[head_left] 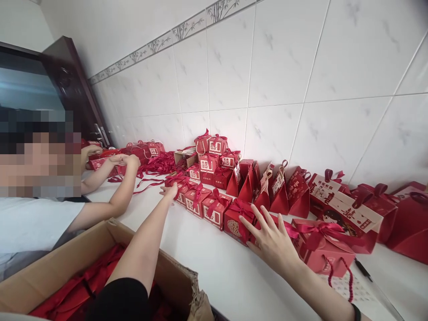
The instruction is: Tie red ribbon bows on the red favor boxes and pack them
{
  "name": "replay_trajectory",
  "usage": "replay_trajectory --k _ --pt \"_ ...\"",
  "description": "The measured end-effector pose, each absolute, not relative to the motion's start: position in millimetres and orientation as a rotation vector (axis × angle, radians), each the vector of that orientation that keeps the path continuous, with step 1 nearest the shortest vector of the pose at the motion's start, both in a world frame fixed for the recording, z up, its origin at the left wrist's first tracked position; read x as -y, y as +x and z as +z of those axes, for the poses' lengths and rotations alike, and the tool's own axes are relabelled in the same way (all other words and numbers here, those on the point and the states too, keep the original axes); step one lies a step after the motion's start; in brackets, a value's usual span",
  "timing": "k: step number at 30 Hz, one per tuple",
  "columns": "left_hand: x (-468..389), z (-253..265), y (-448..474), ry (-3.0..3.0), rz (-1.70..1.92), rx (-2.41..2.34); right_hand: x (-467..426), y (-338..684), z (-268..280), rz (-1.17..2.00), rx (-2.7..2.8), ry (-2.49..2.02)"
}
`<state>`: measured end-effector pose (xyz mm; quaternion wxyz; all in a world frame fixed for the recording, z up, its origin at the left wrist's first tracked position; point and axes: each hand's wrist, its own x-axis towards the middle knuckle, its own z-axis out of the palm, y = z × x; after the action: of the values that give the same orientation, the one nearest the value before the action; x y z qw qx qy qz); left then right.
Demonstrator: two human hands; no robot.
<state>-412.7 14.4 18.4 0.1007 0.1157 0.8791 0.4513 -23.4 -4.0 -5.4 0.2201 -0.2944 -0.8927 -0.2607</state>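
My left hand (170, 191) reaches across the white tabletop to the left end of a front row of small red gift boxes (193, 201). Its visible fingers are apart, and it is at or against the end box; exact contact I cannot tell. Spread wide, my right hand (272, 240) hovers by a taller dark red box with a round gold pattern (235, 225), holding nothing. Right of that hand stands a pink-red box with a ribbon bow and rope handle (326, 254). Behind the front row, ribbon-tied boxes (209, 164) are stacked up.
Handled red gift bags (279, 189) line the tiled wall. A cardboard carton (177, 267) in front of me holds red items. At left, a co-worker's hands (125, 160) are among red boxes, near a heap of red ribbons (160, 164). A pen (364, 270) lies at right.
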Motion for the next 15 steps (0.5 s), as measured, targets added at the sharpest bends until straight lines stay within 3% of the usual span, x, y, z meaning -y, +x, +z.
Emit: replay_trajectory --k 15 --pt "-40 2 -423 0.356 1.311 -2.516 -9 -34 -19 -0.858 2.547 -0.841"
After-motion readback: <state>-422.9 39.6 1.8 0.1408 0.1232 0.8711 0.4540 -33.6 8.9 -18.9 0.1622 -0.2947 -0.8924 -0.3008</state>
